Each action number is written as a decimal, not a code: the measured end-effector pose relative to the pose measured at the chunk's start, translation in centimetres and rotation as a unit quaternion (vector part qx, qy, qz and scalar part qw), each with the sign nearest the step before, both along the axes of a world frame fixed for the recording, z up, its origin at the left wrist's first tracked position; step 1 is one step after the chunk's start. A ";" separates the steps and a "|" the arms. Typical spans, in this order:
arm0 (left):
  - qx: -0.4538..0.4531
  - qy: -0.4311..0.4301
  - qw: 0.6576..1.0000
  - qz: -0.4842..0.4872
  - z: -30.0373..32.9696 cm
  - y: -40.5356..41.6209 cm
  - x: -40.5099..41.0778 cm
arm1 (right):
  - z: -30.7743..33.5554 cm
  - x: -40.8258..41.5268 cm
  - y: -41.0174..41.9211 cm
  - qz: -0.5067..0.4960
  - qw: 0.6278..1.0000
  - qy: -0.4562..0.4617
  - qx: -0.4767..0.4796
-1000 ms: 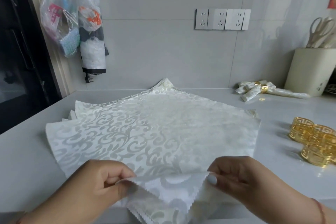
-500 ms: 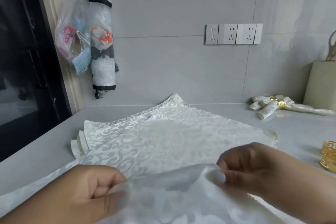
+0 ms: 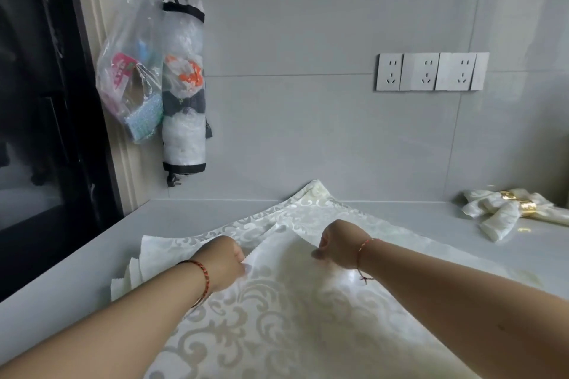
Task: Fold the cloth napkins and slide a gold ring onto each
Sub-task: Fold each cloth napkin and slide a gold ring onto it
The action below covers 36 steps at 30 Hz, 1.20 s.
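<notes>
- Centrally, the left hand (image 3: 223,258) and the right hand (image 3: 337,244) each pinch the far edge of a white patterned napkin (image 3: 277,301), folded over a stack of napkins (image 3: 311,209) on the grey counter (image 3: 92,271).
- At far right, finished napkins (image 3: 498,218) lie bundled, gold rings (image 3: 312,212) around them.
- On the wall, a clear plastic bag (image 3: 129,77) holds packets and a sponge; beside it hangs a tube dispenser (image 3: 183,86) stuffed with bags.
</notes>
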<state>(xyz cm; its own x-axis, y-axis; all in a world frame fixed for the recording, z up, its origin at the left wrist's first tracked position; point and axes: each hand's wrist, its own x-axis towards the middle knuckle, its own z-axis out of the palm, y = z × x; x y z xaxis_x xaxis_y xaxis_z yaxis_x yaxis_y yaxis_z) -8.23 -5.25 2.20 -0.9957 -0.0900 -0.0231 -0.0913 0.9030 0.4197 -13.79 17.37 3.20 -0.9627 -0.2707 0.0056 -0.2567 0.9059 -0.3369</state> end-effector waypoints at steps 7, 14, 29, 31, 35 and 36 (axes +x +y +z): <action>-0.001 -0.009 0.998 0.070 -1.4 -0.3 -6.5 | -2.3 -5.4 -1.2 -0.068 0.998 0.019 0.003; 0.001 -0.018 0.995 0.094 -2.2 -0.8 -9.1 | -3.0 -7.7 -1.7 -0.090 0.996 0.020 0.000; -0.060 -0.071 0.994 0.061 -0.7 1.6 -10.4 | -2.2 -4.8 4.8 -0.035 0.988 -0.028 0.148; -0.015 -0.064 0.996 0.068 -1.0 2.4 -10.8 | -2.0 -4.2 6.3 -0.032 0.987 -0.004 0.157; 0.036 -0.026 0.997 0.061 -1.3 5.3 -11.9 | -0.8 -4.5 8.9 -0.063 0.982 0.010 0.177; 0.046 -0.024 0.997 0.062 -1.4 5.9 -12.1 | -0.6 -4.7 9.3 -0.069 0.981 0.001 0.181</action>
